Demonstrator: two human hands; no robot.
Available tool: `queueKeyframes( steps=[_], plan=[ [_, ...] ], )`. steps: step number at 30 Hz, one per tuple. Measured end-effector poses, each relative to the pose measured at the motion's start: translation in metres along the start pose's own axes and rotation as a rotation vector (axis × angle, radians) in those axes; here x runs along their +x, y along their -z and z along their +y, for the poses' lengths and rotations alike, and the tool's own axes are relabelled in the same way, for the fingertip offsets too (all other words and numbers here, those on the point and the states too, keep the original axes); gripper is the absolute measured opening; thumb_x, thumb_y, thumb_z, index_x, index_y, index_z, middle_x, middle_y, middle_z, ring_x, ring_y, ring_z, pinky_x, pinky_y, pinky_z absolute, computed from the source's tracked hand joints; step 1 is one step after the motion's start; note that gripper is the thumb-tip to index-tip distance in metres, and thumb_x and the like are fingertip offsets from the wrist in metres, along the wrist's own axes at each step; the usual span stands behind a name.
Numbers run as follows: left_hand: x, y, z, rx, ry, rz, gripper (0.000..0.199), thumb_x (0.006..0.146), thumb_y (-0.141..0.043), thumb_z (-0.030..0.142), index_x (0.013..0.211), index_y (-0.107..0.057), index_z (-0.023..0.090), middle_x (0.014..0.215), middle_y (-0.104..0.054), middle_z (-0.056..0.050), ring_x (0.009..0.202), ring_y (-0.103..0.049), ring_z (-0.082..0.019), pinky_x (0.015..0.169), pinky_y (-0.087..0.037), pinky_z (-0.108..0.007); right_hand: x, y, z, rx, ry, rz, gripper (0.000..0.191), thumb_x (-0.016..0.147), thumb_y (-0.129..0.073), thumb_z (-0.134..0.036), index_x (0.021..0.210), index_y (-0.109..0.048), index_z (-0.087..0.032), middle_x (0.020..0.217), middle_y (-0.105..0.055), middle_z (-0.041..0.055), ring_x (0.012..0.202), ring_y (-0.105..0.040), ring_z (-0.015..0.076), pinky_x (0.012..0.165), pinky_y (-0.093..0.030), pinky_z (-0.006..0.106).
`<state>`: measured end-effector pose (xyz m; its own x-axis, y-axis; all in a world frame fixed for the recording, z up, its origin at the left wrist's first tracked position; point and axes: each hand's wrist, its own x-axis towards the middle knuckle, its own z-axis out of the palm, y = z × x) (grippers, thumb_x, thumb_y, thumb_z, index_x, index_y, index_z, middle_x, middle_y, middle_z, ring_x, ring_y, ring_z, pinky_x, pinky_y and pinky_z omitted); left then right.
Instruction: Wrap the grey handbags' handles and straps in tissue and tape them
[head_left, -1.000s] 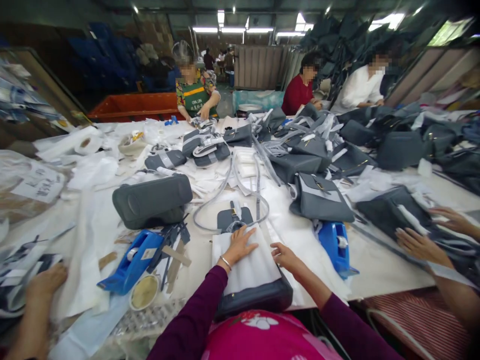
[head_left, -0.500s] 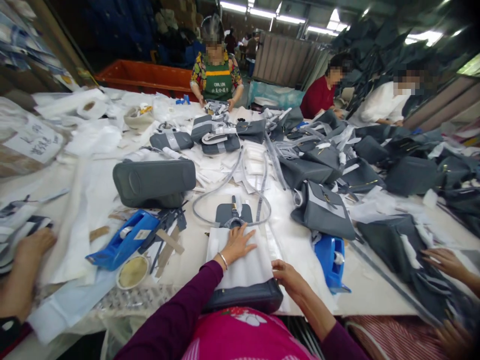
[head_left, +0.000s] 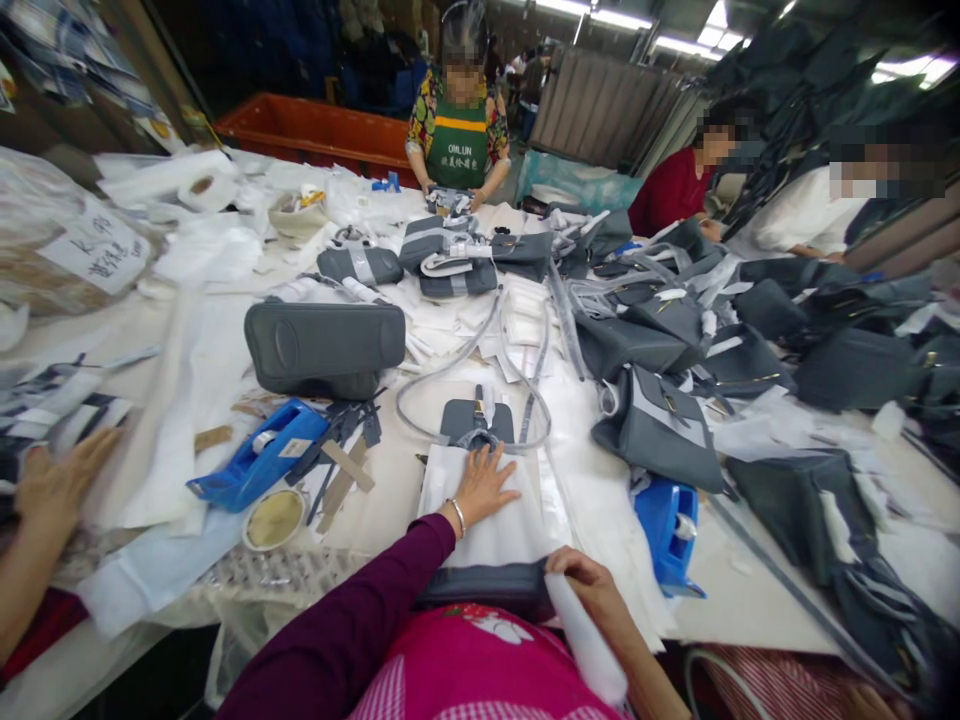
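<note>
In the head view a dark grey handbag lies in front of my body, its flap and looped strap stretched away from me. White foam sheet covers its upper face. My left hand rests on that sheet, palm down and fingers spread. Beside the bag's right end, my right hand pinches a white foam piece, which hangs down toward my apron. Whether this piece joins the sheet on the bag cannot be made out.
Blue tape dispensers flank the bag. A round tub and cardboard strips lie left. Another grey bag stands beyond; more bags are heaped right. Co-workers' hands are at the far side and left edge.
My right hand has gone from the sheet's right edge to slightly lower, and a white foam piece now hangs from it. My left hand stays flat on the sheet. The view has shifted somewhat.
</note>
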<state>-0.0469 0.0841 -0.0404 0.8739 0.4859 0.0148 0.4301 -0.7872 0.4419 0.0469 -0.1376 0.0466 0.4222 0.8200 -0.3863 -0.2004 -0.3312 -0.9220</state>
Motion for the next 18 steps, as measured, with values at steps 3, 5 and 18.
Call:
queueKeyframes(
  steps=[3, 5, 18],
  plan=[
    [0.000, -0.005, 0.001, 0.044, -0.016, 0.032, 0.058, 0.083, -0.055, 0.051, 0.134, -0.044, 0.027, 0.155, -0.017, -0.011, 0.138, -0.018, -0.038, 0.109, -0.015, -0.061, 0.004, -0.002, -0.009, -0.129, 0.070, -0.060, 0.017, 0.075, -0.066, -0.037, 0.076, -0.068, -0.020, 0.083, -0.066, 0.0058, 0.083, -0.059, 0.0241, 0.076, -0.046, 0.034],
    [0.001, -0.009, 0.001, 0.073, -0.029, 0.035, 0.058, 0.084, -0.053, 0.050, 0.135, -0.042, 0.025, 0.155, -0.016, -0.011, 0.140, -0.015, -0.036, 0.109, -0.014, -0.061, 0.006, -0.005, -0.011, -0.258, 0.150, -0.044, 0.015, 0.080, -0.060, -0.035, 0.082, -0.069, -0.022, 0.085, -0.067, 0.0053, 0.086, -0.059, 0.0246, 0.081, -0.045, 0.035],
    [0.001, 0.018, -0.002, -0.070, -0.003, -0.099, 0.054, 0.082, -0.057, 0.031, 0.133, -0.044, 0.019, 0.149, -0.027, -0.016, 0.134, -0.026, -0.033, 0.108, -0.026, -0.050, 0.021, 0.004, 0.003, -0.665, 0.423, -0.080, 0.014, 0.090, -0.048, -0.027, 0.087, -0.061, -0.023, 0.085, -0.062, 0.0048, 0.084, -0.057, 0.0207, 0.078, -0.046, 0.035]
  ],
)
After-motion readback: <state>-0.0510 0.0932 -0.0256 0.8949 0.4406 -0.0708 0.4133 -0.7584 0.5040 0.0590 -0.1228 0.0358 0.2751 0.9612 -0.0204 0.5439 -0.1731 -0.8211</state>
